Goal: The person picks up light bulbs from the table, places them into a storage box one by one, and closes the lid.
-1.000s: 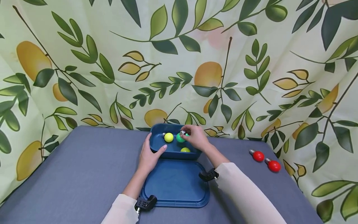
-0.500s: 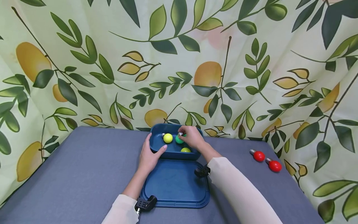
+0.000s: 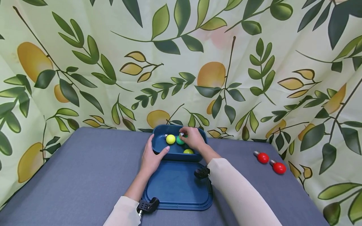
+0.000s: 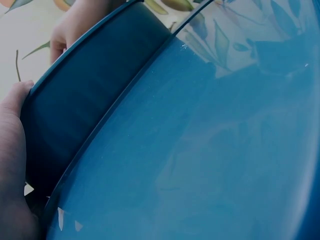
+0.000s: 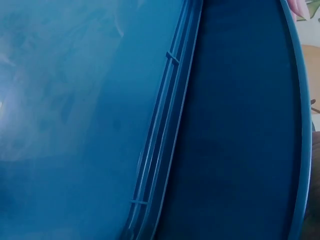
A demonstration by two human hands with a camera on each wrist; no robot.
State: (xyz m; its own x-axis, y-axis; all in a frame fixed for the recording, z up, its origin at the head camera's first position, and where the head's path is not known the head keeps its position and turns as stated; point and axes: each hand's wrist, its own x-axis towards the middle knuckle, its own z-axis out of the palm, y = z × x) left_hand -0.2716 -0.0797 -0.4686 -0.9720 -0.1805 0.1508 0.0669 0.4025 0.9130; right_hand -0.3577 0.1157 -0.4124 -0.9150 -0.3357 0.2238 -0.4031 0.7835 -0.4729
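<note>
In the head view my right hand [image 3: 192,138] pinches a green light bulb [image 3: 179,140] near its silver screw base, low inside the deep blue box [image 3: 175,157]. A yellow light bulb [image 3: 170,139] lies beside it. A yellow-green one [image 3: 188,151] shows by the front wall, partly hidden. My left hand [image 3: 149,158] rests against the box's front left corner, its fingers straight along the left side and the thumb at the front rim. The left wrist view shows that thumb [image 4: 19,95] at the rim. The right wrist view does not show the bulbs.
A flat blue lid [image 3: 178,185] lies on the grey table [image 3: 85,175] just in front of the box. Two red light bulbs, a farther one [image 3: 263,158] and a nearer one [image 3: 279,168], lie to the right. Behind the table hangs a leaf-patterned cloth [image 3: 175,69].
My right hand has shifted slightly left and lower in the box with the green light bulb, towards the yellow one. My left hand has stayed at the box's corner.
</note>
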